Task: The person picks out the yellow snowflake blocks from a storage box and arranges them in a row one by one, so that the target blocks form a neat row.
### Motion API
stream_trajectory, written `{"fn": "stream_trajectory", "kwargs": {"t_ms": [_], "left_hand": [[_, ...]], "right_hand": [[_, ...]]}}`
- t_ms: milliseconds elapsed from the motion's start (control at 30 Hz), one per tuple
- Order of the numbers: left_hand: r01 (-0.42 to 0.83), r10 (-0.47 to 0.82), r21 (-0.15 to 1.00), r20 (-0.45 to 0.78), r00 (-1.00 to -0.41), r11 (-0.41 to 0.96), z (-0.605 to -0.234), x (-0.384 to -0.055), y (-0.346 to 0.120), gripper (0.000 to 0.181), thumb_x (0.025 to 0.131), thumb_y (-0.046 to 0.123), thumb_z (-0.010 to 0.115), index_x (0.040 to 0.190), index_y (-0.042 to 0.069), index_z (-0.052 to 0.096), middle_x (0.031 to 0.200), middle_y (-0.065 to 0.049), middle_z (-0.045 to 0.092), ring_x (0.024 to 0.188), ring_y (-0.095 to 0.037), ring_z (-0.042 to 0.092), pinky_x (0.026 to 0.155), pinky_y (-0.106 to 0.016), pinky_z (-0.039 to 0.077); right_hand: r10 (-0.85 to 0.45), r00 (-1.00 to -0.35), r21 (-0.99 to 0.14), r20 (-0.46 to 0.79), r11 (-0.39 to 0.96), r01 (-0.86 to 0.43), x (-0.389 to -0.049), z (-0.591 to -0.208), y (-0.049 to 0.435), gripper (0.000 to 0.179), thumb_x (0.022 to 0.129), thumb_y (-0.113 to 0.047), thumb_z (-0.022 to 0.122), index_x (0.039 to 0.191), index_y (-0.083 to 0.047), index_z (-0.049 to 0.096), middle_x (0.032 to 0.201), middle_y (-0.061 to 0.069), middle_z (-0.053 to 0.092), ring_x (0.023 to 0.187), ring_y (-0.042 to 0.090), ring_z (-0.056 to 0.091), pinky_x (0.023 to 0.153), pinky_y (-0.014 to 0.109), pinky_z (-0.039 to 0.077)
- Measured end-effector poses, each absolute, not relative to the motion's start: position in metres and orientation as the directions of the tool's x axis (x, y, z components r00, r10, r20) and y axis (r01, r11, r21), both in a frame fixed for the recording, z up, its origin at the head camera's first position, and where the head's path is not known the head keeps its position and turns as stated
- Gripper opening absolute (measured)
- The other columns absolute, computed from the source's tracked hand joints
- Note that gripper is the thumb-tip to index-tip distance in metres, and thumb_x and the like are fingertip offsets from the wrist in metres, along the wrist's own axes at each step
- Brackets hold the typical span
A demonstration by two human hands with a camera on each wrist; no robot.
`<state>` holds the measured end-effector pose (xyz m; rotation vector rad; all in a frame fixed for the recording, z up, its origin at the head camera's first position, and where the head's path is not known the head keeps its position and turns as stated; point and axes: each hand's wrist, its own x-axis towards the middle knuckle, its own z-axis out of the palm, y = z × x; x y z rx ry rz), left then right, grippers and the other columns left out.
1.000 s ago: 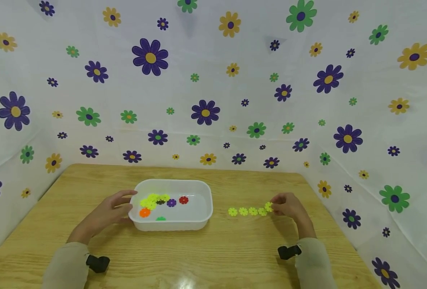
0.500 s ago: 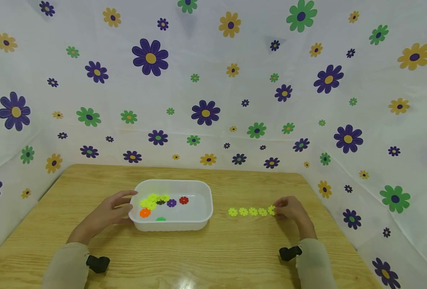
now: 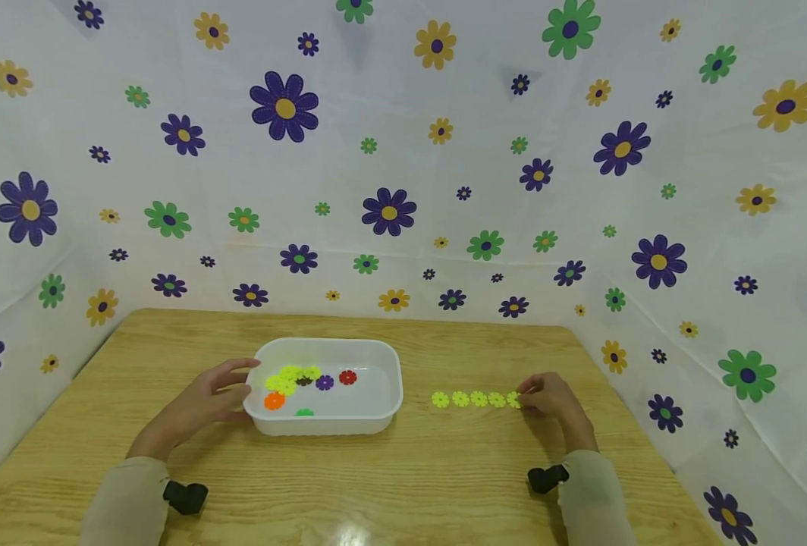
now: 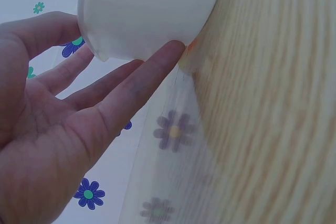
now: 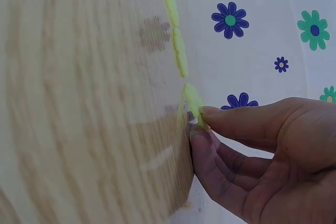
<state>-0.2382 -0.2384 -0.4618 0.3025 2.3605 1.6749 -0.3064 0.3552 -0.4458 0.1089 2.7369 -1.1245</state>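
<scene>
In the head view, my right hand [image 3: 552, 400] pinches a yellow flower-shaped plastic disc [image 3: 514, 399] between thumb and fingertips, at the right end of a row of similar yellow discs [image 3: 478, 399]. The right wrist view shows the pinched disc [image 5: 192, 99] low at the table surface, one edge tilted up, with a small gap between it and the neighbouring disc [image 5: 180, 53]. My left hand [image 3: 205, 398] touches the left end of a white plastic tub [image 3: 328, 427]. Its fingers are extended, some at the rim and one lower against the outer wall [image 4: 147, 14].
Inside the tub lie several yellow discs [image 3: 284, 379], an orange disc [image 3: 274, 400], a purple disc [image 3: 324, 383], a red disc [image 3: 347, 378], a dark disc and a green disc [image 3: 304, 413]. A flower-print sheet [image 3: 403, 152] stands round the wooden table [image 3: 376, 485].
My right hand has moved slightly right and down, bringing the pinched disc level with the row's end. My left hand and the tub have stayed in place.
</scene>
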Motion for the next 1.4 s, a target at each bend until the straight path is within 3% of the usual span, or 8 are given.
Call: {"fn": "stream_trajectory", "kwargs": {"t_ms": [933,1100,1233,1400], "left_hand": [[0.026,0.298,0.947,-0.074,-0.952,0.319,-0.467,-0.241,-0.24,0.062,0.106,0.027,0.057,0.159,0.008,0.031,0.163,-0.035,0.026,0.134,-0.05,0.055,0.095,-0.044,0.063],[0.025,0.305,0.949,-0.077,-0.949,0.316,-0.468,-0.242,-0.24,0.062,0.107,0.027,0.057,0.16,0.008,0.03,0.162,-0.036,0.027,0.133,-0.05,0.055,0.095,-0.044,0.063],[0.02,0.305,0.948,-0.082,-0.949,0.318,-0.468,-0.242,-0.24,0.063,0.106,0.027,0.057,0.16,0.008,0.03,0.162,-0.036,0.027,0.133,-0.049,0.055,0.095,-0.045,0.063],[0.023,0.296,0.943,-0.081,-0.952,0.333,-0.466,-0.241,-0.239,0.063,0.106,0.028,0.058,0.159,0.009,0.03,0.163,-0.036,0.027,0.134,-0.05,0.055,0.095,-0.045,0.063]], "right_hand": [[0.018,-0.987,-0.663,-0.157,0.739,0.119,-0.304,-0.445,0.353,0.016,0.094,-0.001,0.067,0.105,0.011,0.068,0.097,0.022,0.07,0.073,0.017,0.069,0.068,0.032,0.063],[0.035,-0.99,-0.617,-0.137,0.779,0.113,-0.303,-0.445,0.353,0.015,0.094,-0.004,0.067,0.104,0.008,0.069,0.101,0.023,0.071,0.075,0.018,0.068,0.068,0.032,0.062],[0.013,-0.994,-0.604,-0.109,0.793,0.077,-0.301,-0.436,0.344,0.018,0.096,-0.008,0.066,0.107,0.005,0.069,0.101,0.02,0.071,0.078,0.02,0.066,0.071,0.033,0.061],[-0.083,-0.993,-0.682,-0.081,0.731,-0.005,-0.299,-0.423,0.321,0.021,0.098,-0.007,0.066,0.112,0.007,0.069,0.101,0.019,0.071,0.082,0.024,0.071,0.077,0.04,0.065]]}}
